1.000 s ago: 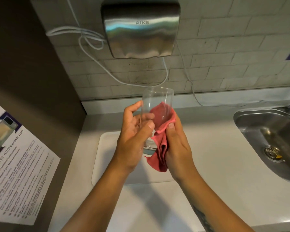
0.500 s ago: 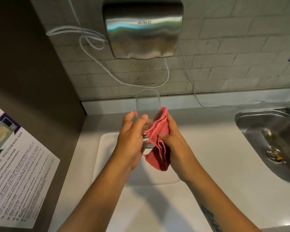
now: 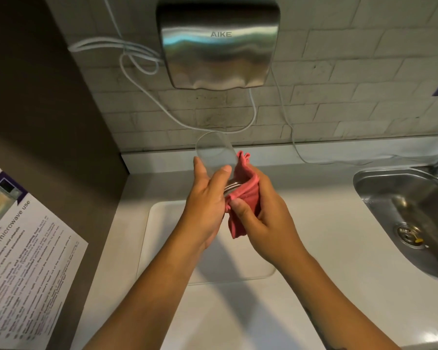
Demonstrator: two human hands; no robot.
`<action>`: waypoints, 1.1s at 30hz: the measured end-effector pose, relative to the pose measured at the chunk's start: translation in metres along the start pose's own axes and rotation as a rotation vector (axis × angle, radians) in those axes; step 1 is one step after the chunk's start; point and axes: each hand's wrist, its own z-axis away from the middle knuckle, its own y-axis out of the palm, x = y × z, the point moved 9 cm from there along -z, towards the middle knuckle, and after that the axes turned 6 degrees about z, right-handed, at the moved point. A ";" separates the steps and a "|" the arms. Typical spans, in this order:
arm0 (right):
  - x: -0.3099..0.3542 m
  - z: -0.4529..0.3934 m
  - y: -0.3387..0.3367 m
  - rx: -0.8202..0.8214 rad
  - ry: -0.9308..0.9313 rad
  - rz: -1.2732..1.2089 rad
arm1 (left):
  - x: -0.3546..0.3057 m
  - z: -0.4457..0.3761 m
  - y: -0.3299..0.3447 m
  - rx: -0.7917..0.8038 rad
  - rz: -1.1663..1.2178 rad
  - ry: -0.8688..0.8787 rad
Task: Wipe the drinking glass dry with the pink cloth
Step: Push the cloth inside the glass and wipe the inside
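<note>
Glass [image 3: 214, 154] between left fingers [image 3: 224, 173], cloth [image 3: 245, 190]

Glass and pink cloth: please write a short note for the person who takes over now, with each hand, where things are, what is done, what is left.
Left hand: grip shut on the glass, held in the air over the counter, mouth tilted away toward the wall.
Right hand: grip shut on the cloth, pressed against the lower side and base of the glass.
Done: wiping is under way at the base.
Left: whether the glass is dry cannot be told; probably finish the upper wall and inside, then set it down.
</note>
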 end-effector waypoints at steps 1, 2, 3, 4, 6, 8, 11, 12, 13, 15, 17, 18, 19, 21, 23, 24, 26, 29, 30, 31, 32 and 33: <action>-0.001 -0.001 -0.002 -0.011 0.011 -0.025 | -0.002 -0.001 0.001 0.007 0.018 0.005; -0.004 -0.002 -0.004 -0.031 0.030 -0.068 | -0.002 -0.002 0.002 0.010 0.044 0.005; -0.008 -0.002 -0.006 -0.060 0.052 -0.120 | -0.003 -0.003 0.002 0.005 0.070 0.004; -0.011 -0.001 -0.008 -0.087 0.067 -0.158 | -0.002 -0.005 0.001 0.000 0.092 0.001; -0.014 0.002 -0.006 -0.091 0.060 -0.162 | 0.002 -0.006 0.000 -0.004 0.120 -0.013; -0.015 0.005 0.003 -0.039 0.053 -0.125 | 0.008 -0.005 0.001 -0.003 0.122 -0.039; -0.015 0.001 0.004 -0.037 0.055 -0.079 | 0.007 -0.004 0.006 -0.005 0.152 -0.028; -0.014 -0.003 0.002 -0.055 0.058 -0.100 | 0.006 -0.005 0.006 -0.012 0.163 -0.018; -0.014 -0.005 -0.001 -0.081 0.071 -0.141 | 0.004 -0.007 0.006 -0.020 0.174 -0.009; -0.015 -0.008 -0.008 -0.143 0.086 -0.213 | 0.002 -0.008 0.005 -0.028 0.219 -0.004; -0.014 -0.006 -0.013 -0.158 0.076 -0.259 | 0.003 -0.007 0.005 -0.020 0.258 -0.015; -0.015 -0.003 -0.012 -0.143 0.072 -0.272 | 0.005 -0.006 0.005 -0.015 0.259 -0.022; -0.016 0.000 -0.010 -0.123 0.066 -0.267 | 0.006 -0.005 0.006 -0.010 0.249 -0.025; -0.016 0.004 -0.006 -0.120 0.067 -0.219 | 0.010 -0.003 0.007 -0.008 0.226 -0.026; -0.016 0.004 -0.005 -0.157 0.059 -0.184 | 0.009 -0.004 0.008 -0.013 0.236 -0.009; -0.014 0.002 -0.006 -0.173 0.059 -0.203 | 0.007 -0.006 0.007 -0.018 0.250 0.002; -0.017 -0.002 -0.013 -0.203 0.065 -0.261 | 0.002 -0.007 0.005 -0.022 0.282 0.012; -0.019 -0.005 -0.020 -0.171 0.055 -0.329 | 0.000 -0.004 0.003 -0.022 0.281 0.008; -0.020 -0.005 -0.019 -0.144 0.055 -0.331 | 0.002 -0.003 0.005 -0.018 0.266 -0.003; -0.021 -0.004 -0.016 -0.116 0.049 -0.306 | 0.005 -0.001 0.006 -0.017 0.244 -0.019; -0.018 -0.004 -0.012 -0.096 0.046 -0.267 | 0.008 0.000 0.007 -0.020 0.224 -0.032; -0.017 -0.004 -0.011 -0.093 0.031 -0.226 | 0.009 0.002 0.008 -0.023 0.213 -0.034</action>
